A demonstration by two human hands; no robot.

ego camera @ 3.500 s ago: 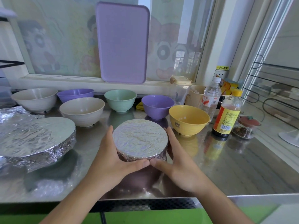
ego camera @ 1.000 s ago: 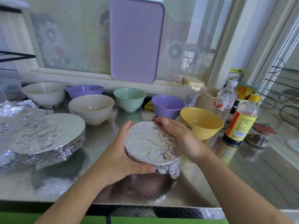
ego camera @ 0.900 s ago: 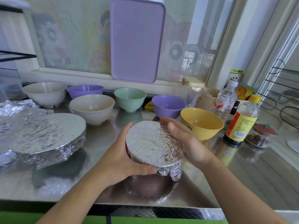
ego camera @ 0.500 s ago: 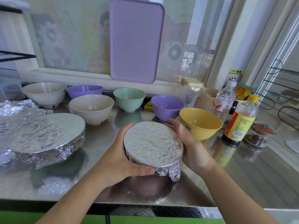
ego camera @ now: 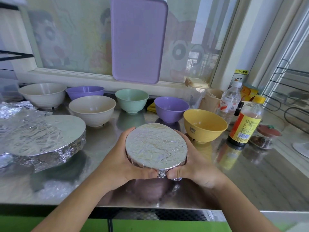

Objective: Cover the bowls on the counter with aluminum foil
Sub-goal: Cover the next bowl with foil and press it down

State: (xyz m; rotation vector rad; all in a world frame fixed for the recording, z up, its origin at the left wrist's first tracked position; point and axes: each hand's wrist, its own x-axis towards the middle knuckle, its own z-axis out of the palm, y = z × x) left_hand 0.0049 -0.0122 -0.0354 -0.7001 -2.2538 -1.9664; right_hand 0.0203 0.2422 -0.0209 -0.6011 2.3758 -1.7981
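The foiled bowl sits between both hands just above the counter, near its front edge, in front of the yellow bowl. The left hand and right hand wrap its sides, fingers curled round the wall, the thumbs pinching a loose foil tail at the near rim. To finish this step well, I judge the tail should be pressed flat against the wall and the crimp run round the whole rim with an even, light squeeze; foil tears at sharp folds, so smoothing beats pulling.

The foil top is taut, flat and finely wrinkled, with a dull sheen; the skirt below is crumpled. The bowl's own material is hidden.

Left of the foiled bowl stands a wide foil-covered dish, coarsely creased. Behind it are open, smooth, matte bowls: two cream, two purple, one green. The counter is brushed, reflective steel.
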